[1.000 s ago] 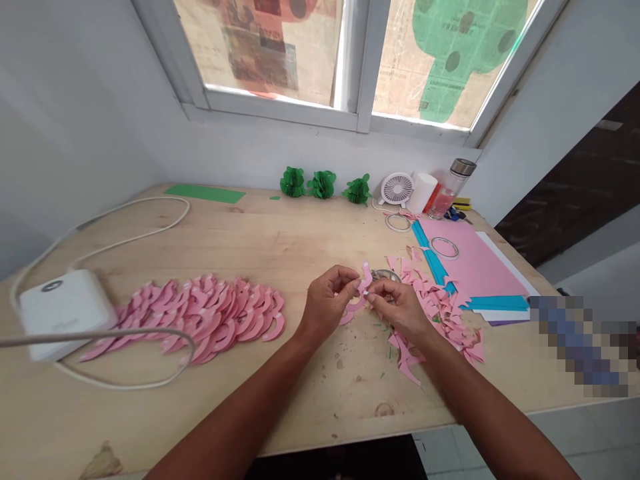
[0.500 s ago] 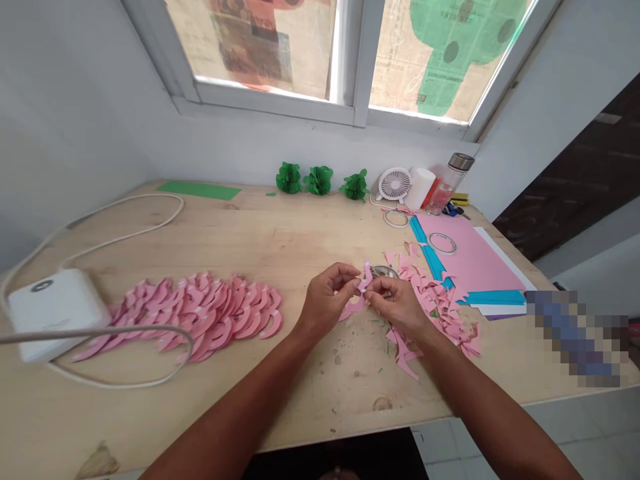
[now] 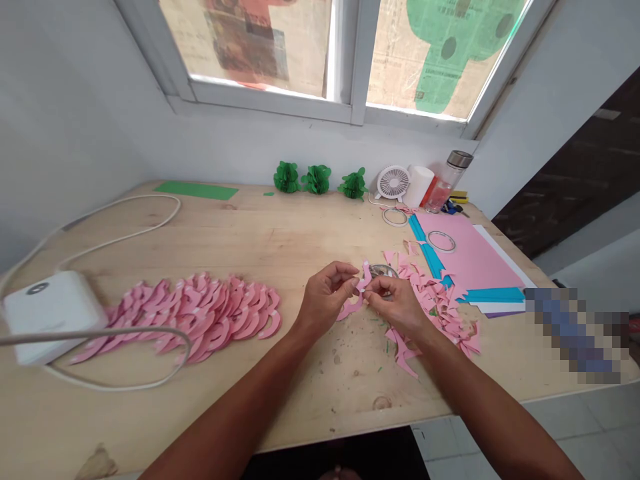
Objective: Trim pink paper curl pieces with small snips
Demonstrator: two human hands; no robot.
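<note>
A curved pink paper cutout with small white patches is held up over the table between my two hands. My left hand pinches it from the left with thumb and index finger. On the other side my right hand is closed, its thumb and finger pressed together at a white patch on the cutout's edge. Whether a thin strip is also in those fingertips is too small to tell. Just behind my fingers lies a roll of tape, partly hidden. Pink paper scraps spread beside my right wrist.
Overlapping pink cutouts form a pile at left, near a white box with a looping cable. Green paper ornaments, a small fan and a bottle line the wall. Coloured sheets lie at right.
My hands keep nearly the same pose around the pink cutout. The whole view has shifted very slightly; nothing else has visibly moved.
</note>
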